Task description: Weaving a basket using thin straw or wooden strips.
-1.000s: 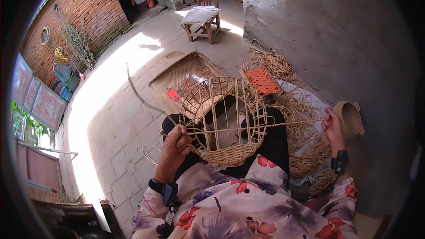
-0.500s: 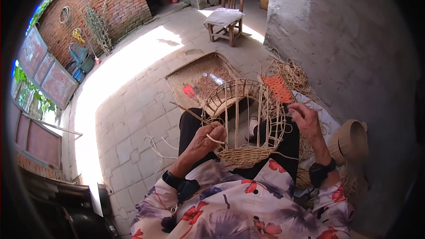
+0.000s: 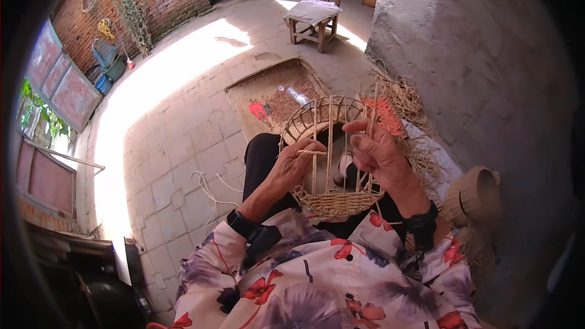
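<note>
A half-woven straw basket rests on my lap between my knees. Its near side is tightly woven; bare upright cords run from there to a curved openwork rim at the far side. On the left of the uprights, my left hand is closed in a pinch on a straw cord, whose short end shows past the fingers. My right hand is over the basket's right side, index finger stretched left and thumb apart from it. Nothing plainly shows in its grasp. The palm hides some right-hand uprights.
Beyond my knees lies a shallow woven tray with a clear plastic bottle and a red item. Straw cord is heaped by the wall at right, near an orange woven piece. A finished-looking basket stands at right. A wooden chair is farther off.
My right hand has come left and inward from outside the basket to over its uprights. My left hand has moved slightly up and right, still pinching the cord. The view has shifted slightly.
</note>
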Motion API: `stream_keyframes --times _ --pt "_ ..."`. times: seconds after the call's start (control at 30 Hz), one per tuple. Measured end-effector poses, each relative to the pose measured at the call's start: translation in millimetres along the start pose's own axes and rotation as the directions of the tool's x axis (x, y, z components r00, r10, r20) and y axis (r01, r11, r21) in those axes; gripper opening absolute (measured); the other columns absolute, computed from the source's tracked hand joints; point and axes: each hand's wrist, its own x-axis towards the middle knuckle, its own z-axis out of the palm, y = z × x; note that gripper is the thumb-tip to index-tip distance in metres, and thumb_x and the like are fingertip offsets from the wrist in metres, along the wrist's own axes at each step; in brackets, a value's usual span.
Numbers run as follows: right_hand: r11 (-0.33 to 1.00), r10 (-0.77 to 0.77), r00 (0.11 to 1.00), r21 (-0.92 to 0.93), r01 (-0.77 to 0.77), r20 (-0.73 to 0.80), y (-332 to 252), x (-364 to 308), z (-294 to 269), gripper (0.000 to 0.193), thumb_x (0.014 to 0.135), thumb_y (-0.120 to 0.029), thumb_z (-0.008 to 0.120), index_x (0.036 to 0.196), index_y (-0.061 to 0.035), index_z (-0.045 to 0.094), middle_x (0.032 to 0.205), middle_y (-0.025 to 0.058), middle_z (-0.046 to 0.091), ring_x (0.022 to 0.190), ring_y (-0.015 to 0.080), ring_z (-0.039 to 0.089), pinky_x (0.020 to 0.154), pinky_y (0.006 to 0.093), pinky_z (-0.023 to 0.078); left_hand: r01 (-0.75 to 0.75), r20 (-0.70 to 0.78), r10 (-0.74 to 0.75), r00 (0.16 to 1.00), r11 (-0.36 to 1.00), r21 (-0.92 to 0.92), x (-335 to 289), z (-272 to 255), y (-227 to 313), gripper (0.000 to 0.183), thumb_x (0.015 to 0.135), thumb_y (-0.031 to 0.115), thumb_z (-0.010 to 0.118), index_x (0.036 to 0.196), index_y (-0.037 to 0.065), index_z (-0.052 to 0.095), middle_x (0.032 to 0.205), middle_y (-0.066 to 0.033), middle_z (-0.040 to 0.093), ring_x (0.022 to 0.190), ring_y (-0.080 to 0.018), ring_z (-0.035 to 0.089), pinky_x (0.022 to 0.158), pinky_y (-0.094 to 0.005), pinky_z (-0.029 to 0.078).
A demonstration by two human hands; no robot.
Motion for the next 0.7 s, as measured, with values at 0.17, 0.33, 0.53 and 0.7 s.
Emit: stream_keyframes --times 0.17,0.33,0.53,0.7 --pt "0.958 -0.063 0.990 -0.269 0.095 0.126 31 7 30 0.023 0.093 -0.015 0.067 0.112 -0.0025 0.061 0.072 -0.0053 0.056 0.055 -0.0014 0.040 0.048 0.0167 0.031 -0.134 -0.020 0.134 0.991 0.991 0.027 14 10 -6 0.043 0.100 0.043 0.051 0.111 0.003 0.062 0.081 0.0030 0.051 0.074 -0.0045 0.046 0.064 -0.0206 0.038" --pt "0.823 -0.162 0.987 -0.550 0.145 0.018 24 37 31 0.008 0.093 -0.003 0.059 0.098 0.0013 0.062 0.076 0.0009 0.061 0.073 0.0061 0.057 0.066 0.0223 0.047 -0.022 -0.121 0.021 0.992 1.000 -0.005 9 7 -2 0.037 0.097 0.037 0.060 0.107 0.001 0.059 0.082 -0.0007 0.058 0.067 -0.0062 0.052 0.059 -0.0209 0.042" --pt "0.968 -0.009 0.999 -0.251 0.018 0.036 9 41 9 0.010 0.093 -0.009 0.063 0.101 -0.0030 0.060 0.077 -0.0016 0.058 0.060 0.0022 0.048 0.051 0.0175 0.038 -0.052 -0.182 0.011 0.983 0.974 -0.222 -5 7 6 0.020 0.097 0.020 0.061 0.101 0.001 0.057 0.081 -0.0055 0.064 0.061 -0.0117 0.062 0.057 -0.0227 0.051" --pt "0.991 0.053 0.998 -0.124 -0.051 0.017 7 19 -3 0.026 0.088 -0.018 0.073 0.105 -0.0057 0.058 0.073 -0.0065 0.048 0.058 -0.0011 0.040 0.048 0.0152 0.032 -0.122 -0.222 0.065 0.973 0.961 -0.250 -14 18 4 0.017 0.096 0.016 0.062 0.098 0.000 0.058 0.082 -0.0046 0.064 0.063 -0.0098 0.063 0.059 -0.0222 0.052"
